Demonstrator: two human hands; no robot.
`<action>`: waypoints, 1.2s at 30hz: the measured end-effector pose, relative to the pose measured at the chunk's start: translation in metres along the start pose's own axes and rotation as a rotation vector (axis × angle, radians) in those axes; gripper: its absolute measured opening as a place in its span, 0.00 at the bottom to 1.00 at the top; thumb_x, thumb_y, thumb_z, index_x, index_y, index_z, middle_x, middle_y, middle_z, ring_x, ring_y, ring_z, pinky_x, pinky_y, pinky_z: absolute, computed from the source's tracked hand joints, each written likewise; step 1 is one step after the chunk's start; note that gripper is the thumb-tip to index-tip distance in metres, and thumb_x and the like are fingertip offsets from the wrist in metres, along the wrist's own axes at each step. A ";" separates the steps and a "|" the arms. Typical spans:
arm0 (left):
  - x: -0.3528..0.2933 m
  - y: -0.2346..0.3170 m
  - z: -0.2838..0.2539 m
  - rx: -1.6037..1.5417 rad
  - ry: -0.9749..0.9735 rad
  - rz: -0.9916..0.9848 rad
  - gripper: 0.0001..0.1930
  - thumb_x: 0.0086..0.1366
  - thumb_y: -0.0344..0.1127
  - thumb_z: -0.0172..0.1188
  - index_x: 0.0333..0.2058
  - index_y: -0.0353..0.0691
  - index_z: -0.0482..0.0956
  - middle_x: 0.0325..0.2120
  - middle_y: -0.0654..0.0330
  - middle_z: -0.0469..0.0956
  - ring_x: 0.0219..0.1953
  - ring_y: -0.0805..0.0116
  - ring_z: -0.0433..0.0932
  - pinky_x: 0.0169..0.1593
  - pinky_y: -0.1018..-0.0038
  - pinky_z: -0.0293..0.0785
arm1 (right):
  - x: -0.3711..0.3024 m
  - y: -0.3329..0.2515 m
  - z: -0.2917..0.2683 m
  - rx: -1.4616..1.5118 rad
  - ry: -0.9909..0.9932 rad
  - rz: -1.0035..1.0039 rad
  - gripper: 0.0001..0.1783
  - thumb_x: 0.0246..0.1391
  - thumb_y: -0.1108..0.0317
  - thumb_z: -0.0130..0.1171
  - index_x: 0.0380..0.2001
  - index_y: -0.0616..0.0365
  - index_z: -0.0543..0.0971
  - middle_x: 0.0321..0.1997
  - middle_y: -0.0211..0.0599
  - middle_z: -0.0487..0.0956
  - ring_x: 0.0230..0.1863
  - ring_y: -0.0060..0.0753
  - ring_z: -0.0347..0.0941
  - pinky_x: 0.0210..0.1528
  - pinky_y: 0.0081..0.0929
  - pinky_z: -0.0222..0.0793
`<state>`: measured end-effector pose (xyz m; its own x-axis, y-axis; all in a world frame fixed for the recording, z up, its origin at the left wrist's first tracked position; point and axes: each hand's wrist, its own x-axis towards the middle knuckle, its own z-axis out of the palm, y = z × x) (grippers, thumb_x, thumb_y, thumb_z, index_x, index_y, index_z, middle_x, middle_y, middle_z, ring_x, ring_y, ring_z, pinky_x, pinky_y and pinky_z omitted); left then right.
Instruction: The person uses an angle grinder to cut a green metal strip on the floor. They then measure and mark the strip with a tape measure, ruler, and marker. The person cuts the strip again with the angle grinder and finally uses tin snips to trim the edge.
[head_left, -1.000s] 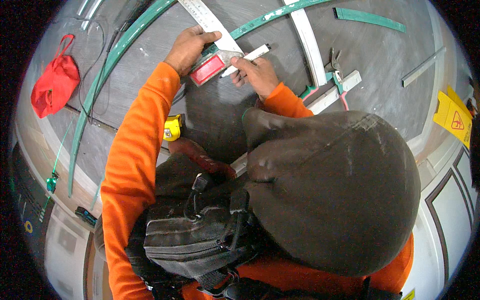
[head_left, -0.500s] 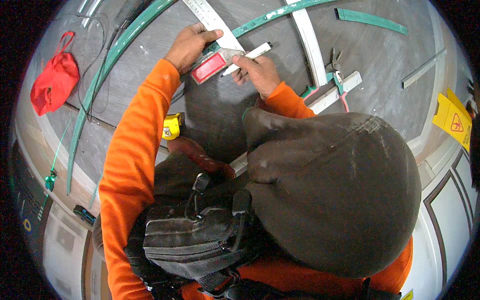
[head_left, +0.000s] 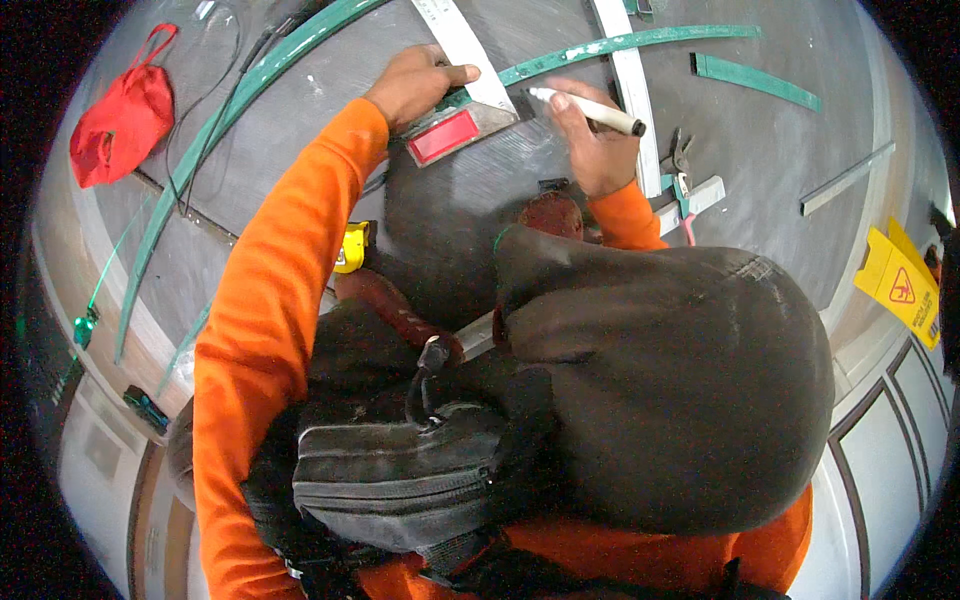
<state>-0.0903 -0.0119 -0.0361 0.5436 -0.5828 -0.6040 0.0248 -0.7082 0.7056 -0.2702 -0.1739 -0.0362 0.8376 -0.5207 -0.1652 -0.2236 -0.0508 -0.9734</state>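
Square [head_left: 488, 85], metal-bladed with a red-panelled stock, laid across a slim curved green strip [head_left: 570, 57] on the dark grey floor [head_left: 440, 215]; its blade is gripped at the left edge by the left hand [head_left: 418, 88], the thumb laid over the upper face. White marker [head_left: 606, 115], one, black at its outer end: clamped between thumb and fingers of the right hand [head_left: 600, 140], just right of the square, with its pale tip turned leftward (whether the strip is touched by it cannot be told). Pale straight bar [head_left: 632, 90], crossed by the same strip and partly hidden by the right hand. Yellow tape measure [head_left: 352, 248], partly covered by the left sleeve [head_left: 270, 290]. Red cloth bag [head_left: 130, 120], set well apart at far left, beyond a broad green strip [head_left: 300, 45]. Green-and-red-handled cutters [head_left: 684, 190], placed against a pale offcut [head_left: 706, 195]. Short green piece [head_left: 757, 82], laid at upper right.
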 end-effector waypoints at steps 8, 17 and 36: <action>0.007 -0.013 0.000 0.037 -0.007 0.059 0.26 0.61 0.47 0.62 0.45 0.24 0.79 0.39 0.45 0.82 0.42 0.56 0.81 0.52 0.69 0.73 | 0.021 -0.001 0.019 -0.247 -0.115 -0.192 0.14 0.54 0.62 0.65 0.42 0.53 0.84 0.42 0.40 0.84 0.42 0.33 0.81 0.46 0.27 0.74; 0.014 -0.022 0.004 -0.072 -0.036 0.049 0.25 0.62 0.45 0.62 0.46 0.25 0.79 0.41 0.47 0.82 0.43 0.60 0.81 0.52 0.70 0.73 | 0.015 -0.004 0.010 -0.310 -0.150 -0.118 0.12 0.55 0.62 0.64 0.40 0.54 0.84 0.39 0.40 0.84 0.38 0.34 0.82 0.42 0.28 0.75; -0.023 -0.019 0.022 -0.100 -0.051 -0.006 0.27 0.61 0.53 0.64 0.46 0.31 0.81 0.38 0.49 0.83 0.40 0.63 0.81 0.48 0.71 0.74 | -0.034 0.024 0.034 0.395 -0.292 0.650 0.20 0.60 0.56 0.56 0.47 0.60 0.73 0.31 0.42 0.81 0.29 0.33 0.79 0.29 0.27 0.74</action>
<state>-0.1219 0.0063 -0.0437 0.5002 -0.5997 -0.6246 0.1128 -0.6700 0.7337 -0.2868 -0.1289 -0.0591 0.7092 -0.0964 -0.6984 -0.5634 0.5181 -0.6436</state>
